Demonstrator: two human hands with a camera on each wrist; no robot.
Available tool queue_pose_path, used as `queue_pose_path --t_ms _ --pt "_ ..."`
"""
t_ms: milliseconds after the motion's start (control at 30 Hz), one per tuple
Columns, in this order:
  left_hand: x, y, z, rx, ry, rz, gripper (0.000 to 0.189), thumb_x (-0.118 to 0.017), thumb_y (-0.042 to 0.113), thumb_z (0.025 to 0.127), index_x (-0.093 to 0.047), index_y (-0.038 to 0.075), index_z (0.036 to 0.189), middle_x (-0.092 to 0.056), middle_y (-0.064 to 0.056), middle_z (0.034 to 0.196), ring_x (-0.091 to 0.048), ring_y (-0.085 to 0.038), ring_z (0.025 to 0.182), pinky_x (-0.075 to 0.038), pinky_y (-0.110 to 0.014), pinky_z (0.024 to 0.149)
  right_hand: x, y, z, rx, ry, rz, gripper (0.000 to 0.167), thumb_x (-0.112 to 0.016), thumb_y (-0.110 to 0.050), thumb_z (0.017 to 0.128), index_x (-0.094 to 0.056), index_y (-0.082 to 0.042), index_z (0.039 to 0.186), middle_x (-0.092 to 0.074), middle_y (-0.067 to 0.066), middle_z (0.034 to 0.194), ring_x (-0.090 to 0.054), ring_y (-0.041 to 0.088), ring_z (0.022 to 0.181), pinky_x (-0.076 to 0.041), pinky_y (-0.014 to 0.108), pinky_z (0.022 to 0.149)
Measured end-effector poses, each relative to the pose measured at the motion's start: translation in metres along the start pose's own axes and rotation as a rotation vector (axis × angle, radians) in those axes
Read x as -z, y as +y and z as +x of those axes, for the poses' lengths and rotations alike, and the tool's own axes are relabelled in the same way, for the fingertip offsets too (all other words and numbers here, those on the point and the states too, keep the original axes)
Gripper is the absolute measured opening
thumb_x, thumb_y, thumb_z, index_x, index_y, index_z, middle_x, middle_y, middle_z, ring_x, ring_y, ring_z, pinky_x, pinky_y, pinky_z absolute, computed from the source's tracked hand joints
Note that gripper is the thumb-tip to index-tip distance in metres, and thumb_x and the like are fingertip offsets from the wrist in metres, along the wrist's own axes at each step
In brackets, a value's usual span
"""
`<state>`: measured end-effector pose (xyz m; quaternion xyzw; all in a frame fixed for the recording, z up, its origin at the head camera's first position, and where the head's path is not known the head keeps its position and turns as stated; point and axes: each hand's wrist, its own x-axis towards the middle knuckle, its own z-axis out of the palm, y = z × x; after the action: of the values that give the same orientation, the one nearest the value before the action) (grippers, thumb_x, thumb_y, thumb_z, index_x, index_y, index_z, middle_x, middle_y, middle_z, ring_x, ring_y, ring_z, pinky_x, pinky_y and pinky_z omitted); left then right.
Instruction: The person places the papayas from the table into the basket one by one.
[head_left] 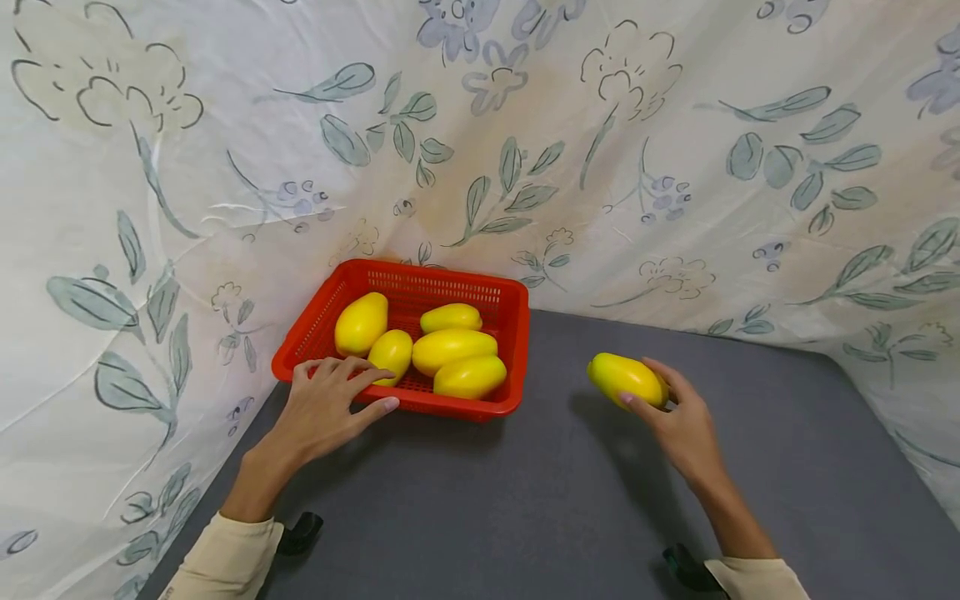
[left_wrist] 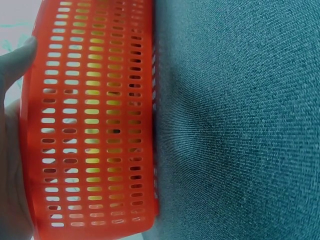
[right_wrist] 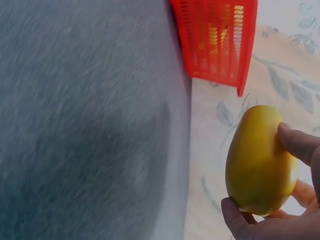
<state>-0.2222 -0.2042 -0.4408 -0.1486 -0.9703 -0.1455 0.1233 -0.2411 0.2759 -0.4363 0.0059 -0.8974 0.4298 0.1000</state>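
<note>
My right hand (head_left: 678, 421) holds a yellow mango (head_left: 626, 379) with a greenish end above the grey table, right of the basket. In the right wrist view the thumb and fingers grip this mango (right_wrist: 260, 162) around its lower part and side. My left hand (head_left: 322, 408) lies over the near left rim of a red plastic basket (head_left: 450, 407), fingers reaching over the edge. The left wrist view shows the thumb (left_wrist: 22, 57) at the rim of the perforated basket (left_wrist: 95, 120). Inside the basket lie several yellow mangoes (head_left: 453, 350); the left fingers partly cover one.
The basket stands at the back left of the grey table (head_left: 480, 500), close to a floral cloth (head_left: 555, 208) that hangs behind and along the sides. Dark strap-like pieces (head_left: 300, 533) stick out at both cream sleeves (head_left: 225, 554).
</note>
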Motion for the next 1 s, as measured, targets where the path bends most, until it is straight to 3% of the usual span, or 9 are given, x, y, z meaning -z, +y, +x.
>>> queue_pose_path --t_ms 133,333,600,1000 --pt "0.000 0.000 -0.001 0.002 -0.001 -0.001 0.054 -0.062 0.063 0.098 -0.069 0.029 0.140 -0.062 -0.013 0.143 -0.051 -0.042 0.129 -0.026 -0.070 0.108 -0.003 -0.012 -0.003 0.022 -0.005 0.029 0.076 -0.077 -0.045 0.097 -0.046 -0.018 0.161 -0.047 0.017 0.161 -0.055 0.036 0.126 -0.046 0.017 0.082" --pt "0.001 0.000 -0.001 -0.001 -0.002 -0.005 0.054 -0.062 0.062 0.098 -0.069 0.029 0.140 -0.062 -0.013 0.143 -0.051 -0.042 0.129 -0.026 -0.069 0.107 -0.011 -0.027 -0.004 0.050 -0.014 0.055 0.074 -0.078 -0.044 0.097 -0.048 -0.019 0.160 -0.050 0.015 0.157 -0.056 0.031 0.121 -0.046 0.012 0.082" --pt "0.002 0.001 0.000 -0.002 -0.002 -0.005 0.054 -0.063 0.062 0.098 -0.069 0.029 0.140 -0.062 -0.012 0.142 -0.051 -0.041 0.129 -0.026 -0.068 0.107 -0.025 -0.049 -0.006 0.119 -0.042 0.118 0.072 -0.080 -0.037 0.097 -0.050 -0.016 0.158 -0.052 0.013 0.154 -0.057 0.028 0.115 -0.048 0.013 0.085" --pt "0.003 0.000 0.001 0.000 -0.007 -0.002 0.055 -0.062 0.063 0.098 -0.069 0.029 0.140 -0.062 -0.012 0.142 -0.052 -0.041 0.128 -0.026 -0.069 0.107 -0.045 -0.081 -0.006 0.132 -0.091 0.177 0.071 -0.082 -0.039 0.095 -0.052 -0.019 0.156 -0.054 0.008 0.152 -0.057 0.027 0.119 -0.051 0.018 0.093"
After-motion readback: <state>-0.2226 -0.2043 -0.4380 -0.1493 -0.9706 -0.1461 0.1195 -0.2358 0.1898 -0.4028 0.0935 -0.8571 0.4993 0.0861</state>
